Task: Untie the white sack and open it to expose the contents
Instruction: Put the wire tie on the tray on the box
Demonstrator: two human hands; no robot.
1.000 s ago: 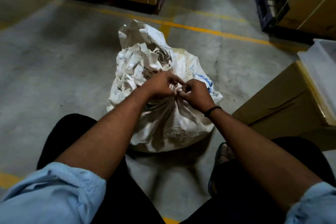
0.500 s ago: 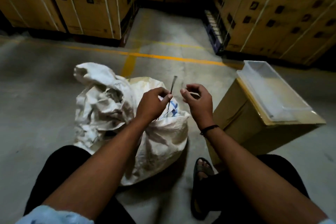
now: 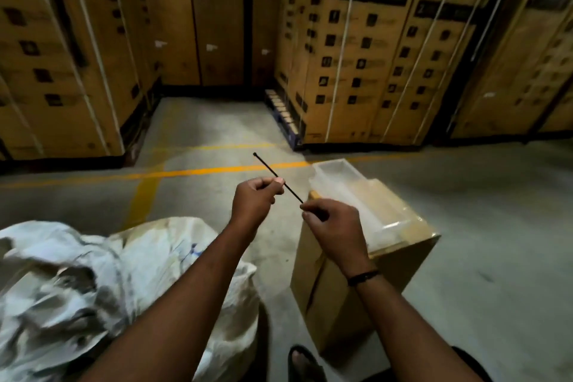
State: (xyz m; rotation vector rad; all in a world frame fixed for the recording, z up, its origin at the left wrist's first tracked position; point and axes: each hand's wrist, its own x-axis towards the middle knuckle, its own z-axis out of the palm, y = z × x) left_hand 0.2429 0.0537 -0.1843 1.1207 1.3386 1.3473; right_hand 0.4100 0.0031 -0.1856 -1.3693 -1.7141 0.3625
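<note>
White woven sack lies crumpled on the concrete floor, low and to the left of both sets of fingers and well apart from them, with the left forearm passing over it. Its folds are blurred, so whether its mouth gapes cannot be told. Above and to the right of it hovers the left hand, thumb and forefinger pinched on a thin black tie, the other fingers curled in. The tie runs straight: its small head sticks up and away beyond the left fingertips, and its near end slants down to the right hand, whose curled fingers nip that end. A dark band circles the right wrist. Just beyond and below the right fingers stands a cardboard box with a clear plastic tray on top. Far past the fingertips rise strapped cartons.
</note>
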